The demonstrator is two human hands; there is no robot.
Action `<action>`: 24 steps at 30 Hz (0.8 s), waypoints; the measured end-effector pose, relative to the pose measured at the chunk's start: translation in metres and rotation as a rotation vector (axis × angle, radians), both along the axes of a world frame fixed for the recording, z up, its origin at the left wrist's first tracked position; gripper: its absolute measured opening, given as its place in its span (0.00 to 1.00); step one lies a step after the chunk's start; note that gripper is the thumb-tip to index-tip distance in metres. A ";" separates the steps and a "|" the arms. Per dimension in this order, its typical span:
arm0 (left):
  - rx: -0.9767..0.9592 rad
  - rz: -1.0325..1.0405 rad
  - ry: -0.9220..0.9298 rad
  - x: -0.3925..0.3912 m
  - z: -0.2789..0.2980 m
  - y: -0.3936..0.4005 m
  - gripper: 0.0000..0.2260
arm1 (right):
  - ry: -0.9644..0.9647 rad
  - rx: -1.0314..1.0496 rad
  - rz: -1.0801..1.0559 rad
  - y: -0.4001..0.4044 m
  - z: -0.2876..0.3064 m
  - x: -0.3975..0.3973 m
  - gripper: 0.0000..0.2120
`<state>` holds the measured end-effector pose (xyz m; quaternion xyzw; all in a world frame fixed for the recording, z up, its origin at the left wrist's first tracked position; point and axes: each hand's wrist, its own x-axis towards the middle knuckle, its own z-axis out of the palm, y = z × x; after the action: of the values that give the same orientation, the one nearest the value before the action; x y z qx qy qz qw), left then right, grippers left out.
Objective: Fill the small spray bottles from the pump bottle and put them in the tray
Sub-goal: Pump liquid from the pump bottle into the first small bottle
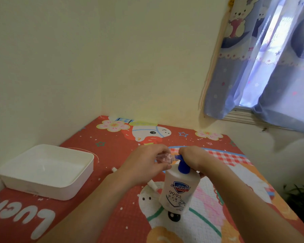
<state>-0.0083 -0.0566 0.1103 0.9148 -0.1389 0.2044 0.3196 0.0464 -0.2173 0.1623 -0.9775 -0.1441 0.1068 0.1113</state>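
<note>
**Bottle held to the nozzle for filling**

The white tray (46, 171) sat empty at the left of the table, likely waiting for filled bottles. The pump bottle (180, 190) stood upright mid-table so its blue pump head (182, 165) could be pressed; the right hand (191, 155) rested curled on it. The left hand (147, 162) gripped a small clear spray bottle (163, 157), its mouth at the nozzle, probably to catch the liquid.
</note>
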 end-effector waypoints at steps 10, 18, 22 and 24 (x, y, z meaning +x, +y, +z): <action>-0.030 -0.001 0.013 0.000 -0.002 -0.001 0.13 | 0.012 -0.012 0.008 0.000 0.002 0.003 0.06; -0.045 -0.021 0.011 -0.002 0.004 0.001 0.11 | 0.462 0.329 -0.279 -0.008 0.014 0.001 0.34; -0.017 -0.025 -0.003 -0.002 0.006 0.003 0.11 | 0.433 0.313 -0.251 -0.007 0.014 0.006 0.33; -0.009 -0.024 -0.011 -0.003 0.007 0.004 0.11 | 0.415 0.297 -0.231 -0.005 0.015 0.008 0.32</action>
<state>-0.0114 -0.0524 0.1170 0.9104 -0.1509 0.2062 0.3254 0.0541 -0.2227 0.1768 -0.9175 -0.0199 0.2691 0.2921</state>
